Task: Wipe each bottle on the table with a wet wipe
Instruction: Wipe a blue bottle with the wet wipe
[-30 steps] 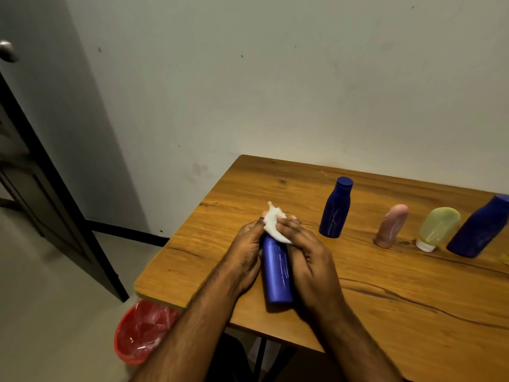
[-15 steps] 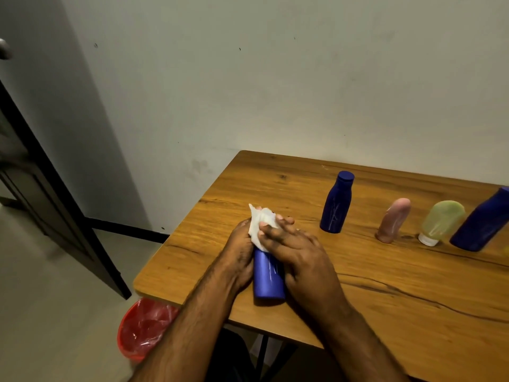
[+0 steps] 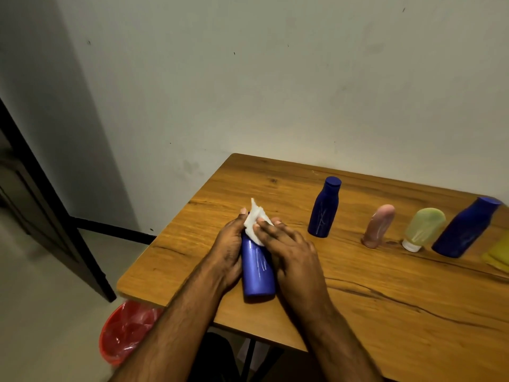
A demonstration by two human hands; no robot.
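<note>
Blue plastic, the bottle (image 3: 258,271) being wiped stands at the table's (image 3: 385,312) near edge, at about 6 o'clock on the tabletop. Left hand (image 3: 227,250) curls round its side, probably to brace it. Right hand (image 3: 289,253) lies against the other side, its fingers pressing the white wet wipe (image 3: 254,226) onto the bottle's top, which is hidden. Farther off, from 12 to 3 o'clock, a row waits within reach: small blue bottle (image 3: 323,208), pink bottle (image 3: 378,226), green tube (image 3: 422,228) on its cap, large blue bottle (image 3: 465,230)
</note>
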